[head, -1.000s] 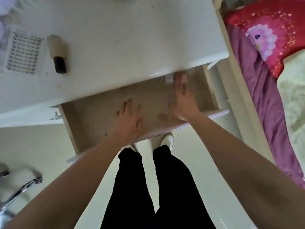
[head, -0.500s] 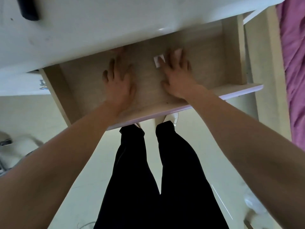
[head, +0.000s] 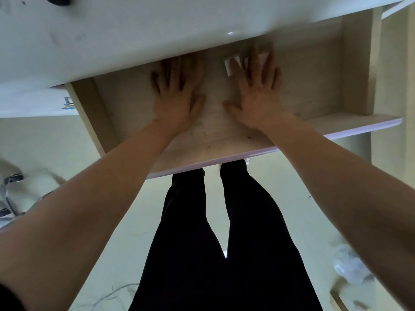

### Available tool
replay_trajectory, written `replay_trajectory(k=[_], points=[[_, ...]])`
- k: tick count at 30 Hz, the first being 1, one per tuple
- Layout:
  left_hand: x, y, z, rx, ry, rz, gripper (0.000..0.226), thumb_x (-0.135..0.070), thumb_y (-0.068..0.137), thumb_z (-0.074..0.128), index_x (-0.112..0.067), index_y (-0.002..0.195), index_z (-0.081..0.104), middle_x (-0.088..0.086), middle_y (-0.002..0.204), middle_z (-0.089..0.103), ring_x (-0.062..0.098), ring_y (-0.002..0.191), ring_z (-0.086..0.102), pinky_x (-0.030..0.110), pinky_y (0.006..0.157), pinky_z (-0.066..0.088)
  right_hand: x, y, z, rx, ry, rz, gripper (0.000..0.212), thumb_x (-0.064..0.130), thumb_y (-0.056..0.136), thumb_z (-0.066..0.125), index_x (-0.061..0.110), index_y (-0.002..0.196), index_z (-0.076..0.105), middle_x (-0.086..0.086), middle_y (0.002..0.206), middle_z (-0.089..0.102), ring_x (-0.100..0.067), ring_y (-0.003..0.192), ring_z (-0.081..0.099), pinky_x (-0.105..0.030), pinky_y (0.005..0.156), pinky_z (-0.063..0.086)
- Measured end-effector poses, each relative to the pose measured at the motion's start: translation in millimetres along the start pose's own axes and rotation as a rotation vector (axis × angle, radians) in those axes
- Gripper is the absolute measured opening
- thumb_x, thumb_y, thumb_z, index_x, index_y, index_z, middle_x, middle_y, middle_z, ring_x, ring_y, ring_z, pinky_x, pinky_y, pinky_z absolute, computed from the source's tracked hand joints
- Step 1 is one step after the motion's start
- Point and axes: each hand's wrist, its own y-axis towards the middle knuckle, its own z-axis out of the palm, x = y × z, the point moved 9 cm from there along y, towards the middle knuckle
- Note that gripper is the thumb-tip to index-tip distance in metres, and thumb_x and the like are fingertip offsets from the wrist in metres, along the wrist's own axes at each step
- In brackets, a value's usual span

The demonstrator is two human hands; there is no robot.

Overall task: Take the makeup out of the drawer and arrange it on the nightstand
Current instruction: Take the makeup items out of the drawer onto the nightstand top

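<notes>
The pale wooden drawer [head: 318,70] stands pulled out under the white nightstand top [head: 134,30]. Both my hands lie flat inside it, fingers spread. My left hand [head: 177,90] reaches toward the shadowed back of the drawer and holds nothing. My right hand [head: 256,86] has its fingertips on a small white square packet [head: 231,63] and on a pale pinkish item [head: 261,56] at the back; whether it grips either is unclear. A black-capped makeup item [head: 57,0] shows at the nightstand's top edge.
The drawer's pink-edged front panel [head: 359,129] juts toward my legs. A metal chair frame [head: 11,189] stands at the left on the cream floor, cables [head: 112,295] lie below, and a clear plastic object [head: 348,265] sits at the right.
The view has tilted down and closer to the drawer. Both hands have slid deeper toward the drawer's back, the right one staying on the small white packet.
</notes>
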Motion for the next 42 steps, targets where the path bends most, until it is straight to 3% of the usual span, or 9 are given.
replay_trajectory(k=[3,9,12,16,20,26,32,38,42], points=[[22,-10,-1,-0.046,0.027,-0.003,0.068,-0.06,0.095,0.04,-0.025,0.154,0.03,0.031,0.155,0.025,0.058,0.14,0.02,0.071,0.112,0.012,12,16,-18,-0.121,-0.021,-0.036,0.086,0.063,0.087,0.048,0.021,0.158,0.021,-0.031,0.16,0.013,-0.061,0.143,0.006,-0.071,0.113,0.007],[107,9,-9,0.011,-0.068,-0.414,0.066,-0.057,0.099,0.032,-0.019,0.153,0.029,0.023,0.159,0.021,0.046,0.147,0.011,0.071,0.113,-0.003,46,47,-19,-0.095,-0.108,-0.16,0.066,0.056,0.098,0.03,0.026,0.157,0.024,-0.028,0.16,0.017,-0.059,0.144,0.01,-0.071,0.115,0.001],[96,0,-1,-0.012,-0.044,-0.386,0.065,-0.057,0.098,0.029,-0.019,0.15,0.034,0.03,0.155,0.025,0.053,0.143,0.014,0.068,0.114,-0.001,51,44,-24,-0.075,-0.108,-0.104,0.066,0.048,0.099,0.037,0.019,0.157,0.024,-0.029,0.16,0.016,-0.058,0.144,0.01,-0.067,0.116,-0.001],[61,-2,-11,-0.111,-0.087,-0.243,0.063,-0.059,0.097,0.034,-0.017,0.139,0.051,0.03,0.138,0.047,0.051,0.13,0.039,0.06,0.115,0.017,32,62,-43,-0.105,-0.084,0.081,0.062,0.042,0.097,0.034,0.01,0.151,0.035,-0.024,0.154,0.034,-0.05,0.14,0.029,-0.067,0.112,0.021],[13,1,-6,-0.105,-0.03,0.038,0.066,-0.062,0.088,0.049,-0.022,0.14,0.053,0.023,0.138,0.051,0.049,0.127,0.045,0.059,0.105,0.032,28,67,-38,-0.018,-0.114,-0.044,0.062,0.047,0.1,0.035,0.014,0.152,0.033,-0.021,0.157,0.031,-0.047,0.143,0.027,-0.065,0.115,0.016],[5,-5,-10,-0.081,-0.149,-0.053,0.059,-0.049,0.076,0.06,-0.022,0.129,0.058,0.02,0.136,0.05,0.046,0.111,0.049,0.047,0.083,0.046,20,23,-40,-0.047,-0.078,-0.059,0.076,0.044,0.09,0.06,0.027,0.155,0.026,-0.026,0.158,0.022,-0.052,0.137,0.032,-0.059,0.11,0.031],[3,-6,-8,0.048,-0.222,-0.226,0.075,-0.042,0.064,0.072,-0.016,0.13,0.047,0.022,0.139,0.038,0.045,0.118,0.044,0.048,0.086,0.047,5,-17,-24,0.058,-0.1,-0.089,0.088,0.04,0.065,0.085,0.02,0.137,0.038,-0.019,0.146,0.032,-0.04,0.12,0.042,-0.049,0.09,0.047],[-18,0,-32,-0.015,-0.248,-0.225,0.072,-0.043,0.071,0.07,-0.014,0.132,0.045,0.023,0.138,0.04,0.043,0.107,0.055,0.045,0.082,0.049,-38,-29,-15,0.198,-0.064,0.257,0.104,0.055,0.067,0.081,0.005,0.142,0.03,-0.021,0.142,0.033,-0.039,0.124,0.038,-0.048,0.09,0.045],[-54,18,-46,0.029,-0.154,-0.098,0.077,-0.05,0.085,0.061,-0.02,0.149,0.032,0.023,0.149,0.034,0.044,0.11,0.057,0.044,0.085,0.048,-55,-37,-10,0.287,-0.129,0.238,0.073,0.058,0.079,0.062,0.011,0.132,0.046,-0.017,0.129,0.045,-0.039,0.118,0.041,-0.047,0.086,0.042]])
